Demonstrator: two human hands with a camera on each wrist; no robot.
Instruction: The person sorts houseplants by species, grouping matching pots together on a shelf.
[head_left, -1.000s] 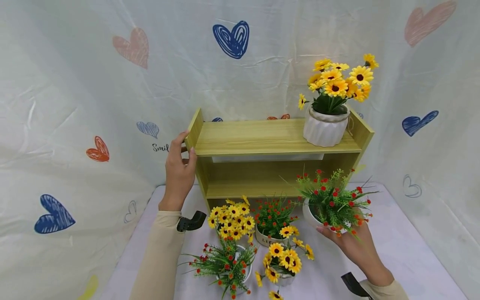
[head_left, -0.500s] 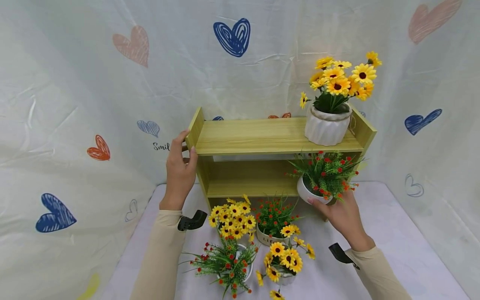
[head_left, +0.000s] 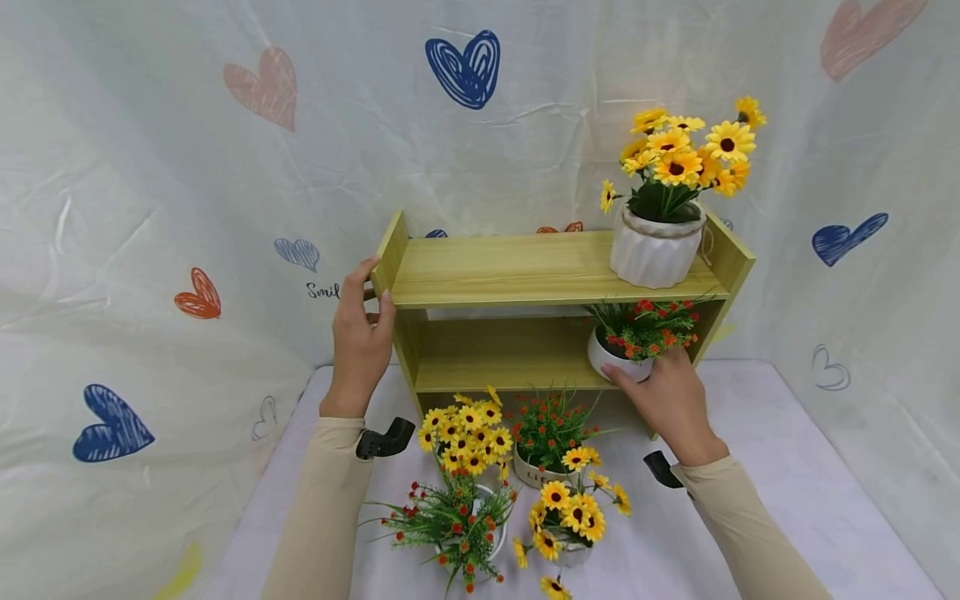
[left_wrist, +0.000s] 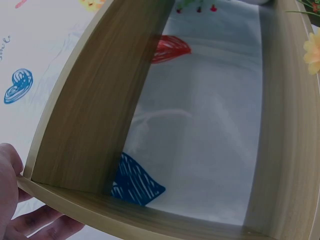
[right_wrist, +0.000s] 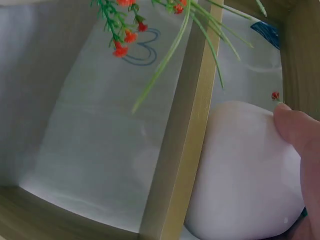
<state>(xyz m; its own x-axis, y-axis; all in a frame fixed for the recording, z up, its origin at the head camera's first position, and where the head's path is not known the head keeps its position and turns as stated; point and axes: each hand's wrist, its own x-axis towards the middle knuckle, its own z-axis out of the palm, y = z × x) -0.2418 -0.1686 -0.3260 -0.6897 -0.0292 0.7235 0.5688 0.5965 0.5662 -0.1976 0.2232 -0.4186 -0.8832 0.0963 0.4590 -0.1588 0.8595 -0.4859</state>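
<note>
A two-tier wooden shelf stands at the back of the table. At its upper left corner my left hand grips the side panel; in the left wrist view the fingers show beyond the panel's edge. My right hand holds a white flowerpot of red flowers and green grass, tilted slightly, at the right end of the lower tier. The thumb lies on the pot's smooth wall in the right wrist view. Its flowers reach up to the underside of the top board.
A ribbed white pot of sunflowers stands on the right end of the top tier. Before the shelf, several potted plants crowd the table: yellow flowers, red flowers in a "LIFE" pot, red flowers and sunflowers.
My right hand has carried the white flowerpot away from me and slightly left, from in front of the shelf into the lower tier's right end. The left hand has kept its grip.
</note>
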